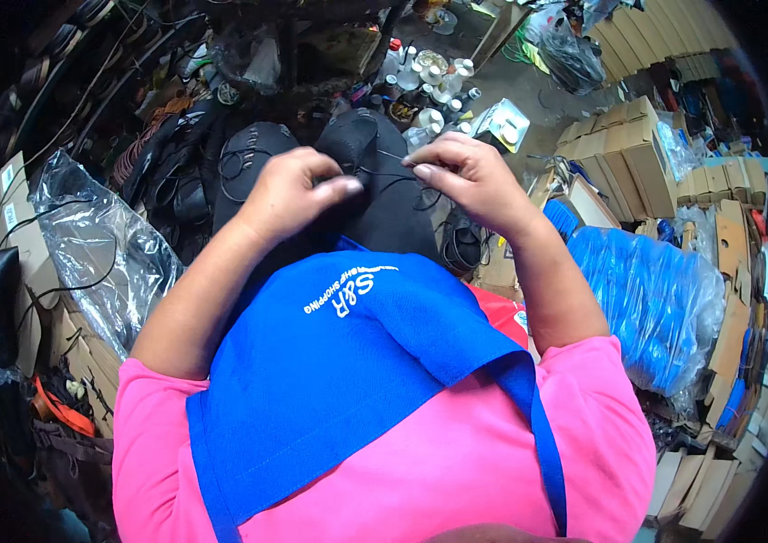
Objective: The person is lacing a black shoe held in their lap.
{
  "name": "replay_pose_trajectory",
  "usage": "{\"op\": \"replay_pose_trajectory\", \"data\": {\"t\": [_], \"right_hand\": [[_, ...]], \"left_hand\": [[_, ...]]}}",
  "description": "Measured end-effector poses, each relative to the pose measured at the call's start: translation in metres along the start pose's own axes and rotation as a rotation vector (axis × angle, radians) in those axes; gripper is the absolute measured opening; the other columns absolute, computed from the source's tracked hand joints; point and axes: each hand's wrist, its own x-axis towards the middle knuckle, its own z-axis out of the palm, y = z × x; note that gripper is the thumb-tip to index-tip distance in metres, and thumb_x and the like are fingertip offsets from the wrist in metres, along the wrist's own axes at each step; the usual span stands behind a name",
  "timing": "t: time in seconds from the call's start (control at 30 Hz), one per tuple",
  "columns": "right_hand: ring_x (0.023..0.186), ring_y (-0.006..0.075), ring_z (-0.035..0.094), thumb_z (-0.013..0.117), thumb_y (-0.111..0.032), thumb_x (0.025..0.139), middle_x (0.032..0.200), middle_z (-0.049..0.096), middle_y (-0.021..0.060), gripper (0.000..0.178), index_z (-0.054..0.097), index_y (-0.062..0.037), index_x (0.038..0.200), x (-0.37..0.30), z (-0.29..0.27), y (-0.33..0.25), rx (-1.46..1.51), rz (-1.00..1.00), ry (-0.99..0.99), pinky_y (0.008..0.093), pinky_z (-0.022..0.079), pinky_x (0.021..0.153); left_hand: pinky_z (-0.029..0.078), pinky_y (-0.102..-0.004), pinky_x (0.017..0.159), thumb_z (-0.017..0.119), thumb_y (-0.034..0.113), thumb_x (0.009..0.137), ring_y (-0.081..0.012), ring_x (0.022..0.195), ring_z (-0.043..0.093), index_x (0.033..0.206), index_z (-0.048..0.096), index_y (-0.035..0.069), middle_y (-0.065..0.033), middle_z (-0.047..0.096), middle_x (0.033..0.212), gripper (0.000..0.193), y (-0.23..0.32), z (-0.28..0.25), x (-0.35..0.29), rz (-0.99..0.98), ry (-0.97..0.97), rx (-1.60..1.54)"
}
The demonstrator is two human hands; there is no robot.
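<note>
On my lap, over dark trousers, lies a black shoe-like piece [349, 138] with pale stitch marks at its far end. My left hand [298, 192] is bent at its near left side, thumb and fingers curled towards each other. Whether they grip its edge is hidden. To the right, my right hand [467, 176] pinches a thin dark cord [399, 180], with a fine straight glint running left from the fingertips. A second black piece [257, 143], with stitch marks and a loose looped cord, rests beyond my left hand.
Several white-capped bottles [434, 77] crowd the floor ahead. Cardboard boxes [619, 149] and a plastic-wrapped blue bundle [646, 303] stand at the right. A clear plastic sheet [104, 244] lies at the left, beside black straps [180, 172].
</note>
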Motion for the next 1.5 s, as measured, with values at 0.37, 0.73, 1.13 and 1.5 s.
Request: {"op": "replay_pose_trajectory", "data": {"t": [0.37, 0.73, 1.13, 1.5], "right_hand": [[0.079, 0.0290, 0.061, 0.058, -0.016, 0.077, 0.081, 0.059, 0.0119, 0.024, 0.072, -0.0145, 0.096, 0.025, 0.016, 0.004, -0.549, -0.027, -0.124, 0.0369, 0.050, 0.073], [0.080, 0.0305, 0.062, 0.056, -0.013, 0.075, 0.081, 0.062, 0.0139, 0.025, 0.072, -0.0090, 0.093, 0.039, 0.014, -0.021, -0.704, 0.016, -0.228, 0.0375, 0.050, 0.075], [0.086, 0.0297, 0.062, 0.059, -0.011, 0.072, 0.083, 0.063, 0.0121, 0.022, 0.073, -0.0155, 0.090, 0.053, 0.002, 0.003, -0.535, -0.012, -0.288, 0.0383, 0.050, 0.078], [0.081, 0.0252, 0.060, 0.062, -0.008, 0.074, 0.081, 0.058, 0.0083, 0.020, 0.072, -0.0136, 0.092, 0.068, -0.004, 0.005, -0.561, -0.022, -0.447, 0.0357, 0.048, 0.074]], "left_hand": [[0.045, -0.0267, 0.086, 0.064, 0.007, 0.084, -0.0093, 0.091, 0.056, 0.104, 0.063, -0.001, -0.0035, 0.066, 0.097, 0.022, -0.016, -0.014, 0.073, 0.019, -0.362, -0.216], [0.043, -0.0255, 0.090, 0.059, 0.006, 0.083, -0.0096, 0.094, 0.057, 0.115, 0.063, 0.001, -0.0037, 0.066, 0.104, 0.033, -0.026, -0.027, 0.074, -0.062, -0.631, -0.431], [0.045, -0.0250, 0.085, 0.061, 0.006, 0.082, -0.0099, 0.088, 0.059, 0.113, 0.064, 0.000, -0.0026, 0.067, 0.099, 0.032, -0.019, -0.029, 0.079, -0.035, -0.633, -0.501], [0.046, -0.0256, 0.085, 0.064, 0.008, 0.084, -0.0089, 0.086, 0.059, 0.107, 0.066, 0.000, -0.0022, 0.068, 0.093, 0.025, -0.029, -0.014, 0.089, 0.008, -0.578, -0.392]]}}
